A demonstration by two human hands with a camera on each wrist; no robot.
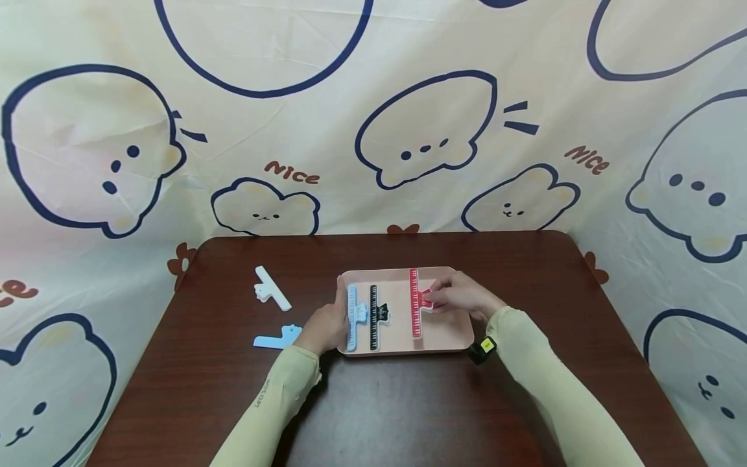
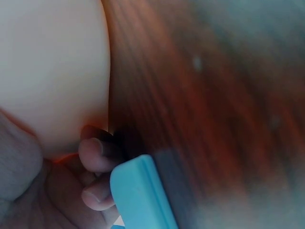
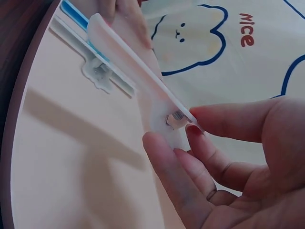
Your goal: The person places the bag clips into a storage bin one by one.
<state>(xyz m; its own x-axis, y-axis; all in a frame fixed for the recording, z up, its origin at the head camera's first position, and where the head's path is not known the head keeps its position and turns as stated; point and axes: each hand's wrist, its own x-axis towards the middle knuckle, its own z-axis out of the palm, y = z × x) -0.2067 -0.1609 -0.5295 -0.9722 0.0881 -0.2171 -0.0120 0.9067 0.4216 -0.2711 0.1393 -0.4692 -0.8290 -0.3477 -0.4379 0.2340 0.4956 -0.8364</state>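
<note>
My left hand (image 1: 323, 324) grips the left edge of a pale pink tray (image 1: 397, 337); in the left wrist view its fingertips (image 2: 95, 155) curl by the tray's side (image 2: 57, 71). With thumb and fingers my right hand (image 1: 463, 295) pinches a red ruler clip (image 1: 415, 311) by its figure-shaped handle, over the tray's right part. In the right wrist view the clip's whitish underside (image 3: 133, 59) shows, and a shadow falls on the tray. Two more ruler clips, one light blue (image 1: 352, 318) and one black (image 1: 374, 318), lie side by side in the tray's left part.
Left of the tray, a white clip (image 1: 272, 288) and a blue clip (image 1: 271, 342) lie on the dark wooden table (image 1: 408, 415). The blue one is right beside my left hand. A cartoon-printed cloth (image 1: 338, 143) hangs behind and beside the table.
</note>
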